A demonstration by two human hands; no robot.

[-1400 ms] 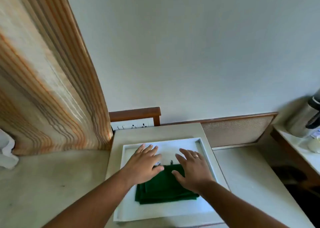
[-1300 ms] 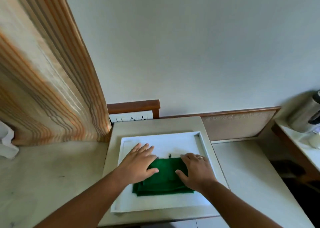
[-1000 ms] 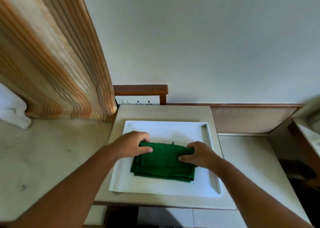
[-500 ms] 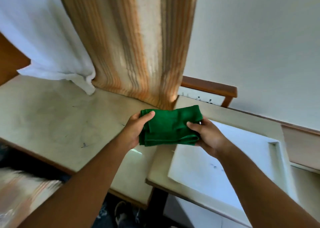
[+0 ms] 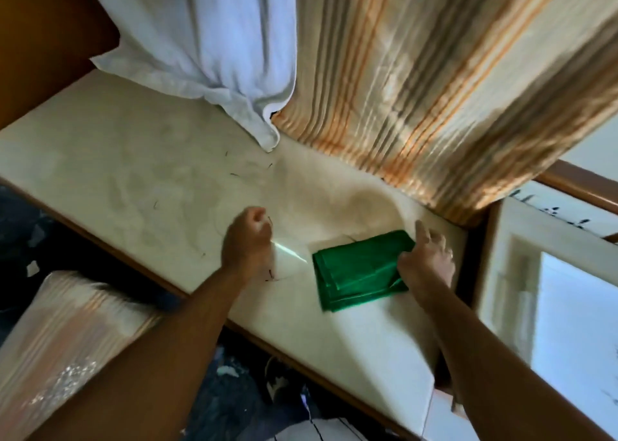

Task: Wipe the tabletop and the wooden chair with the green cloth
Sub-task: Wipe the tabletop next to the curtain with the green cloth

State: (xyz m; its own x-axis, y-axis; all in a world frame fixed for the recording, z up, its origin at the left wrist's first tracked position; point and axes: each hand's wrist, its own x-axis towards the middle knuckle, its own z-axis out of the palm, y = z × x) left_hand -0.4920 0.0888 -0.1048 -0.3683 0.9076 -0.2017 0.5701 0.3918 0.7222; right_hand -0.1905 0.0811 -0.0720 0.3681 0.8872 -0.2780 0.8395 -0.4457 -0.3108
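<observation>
The folded green cloth [image 5: 357,270] lies flat on the cream tabletop [image 5: 133,179], near its right end. My right hand [image 5: 426,263] rests on the cloth's right edge, with fingers gripping the folds. To the left of the cloth, my left hand [image 5: 247,243] hovers over the bare tabletop, loosely curled with nothing in it and a gap between it and the cloth. Small dark specks and hairs lie scattered on the tabletop. I cannot make out a wooden chair in this view.
A striped orange curtain [image 5: 434,72] and a white curtain [image 5: 207,39] hang down onto the back of the tabletop. A smaller table with a white tray [image 5: 568,306] stands close on the right. Striped fabric [image 5: 67,340] and dark floor lie below the front edge.
Both hands lifted the cloth off the white tray and carried it left onto the cream tabletop. My left hand has let go and moved left; my view swung left.
</observation>
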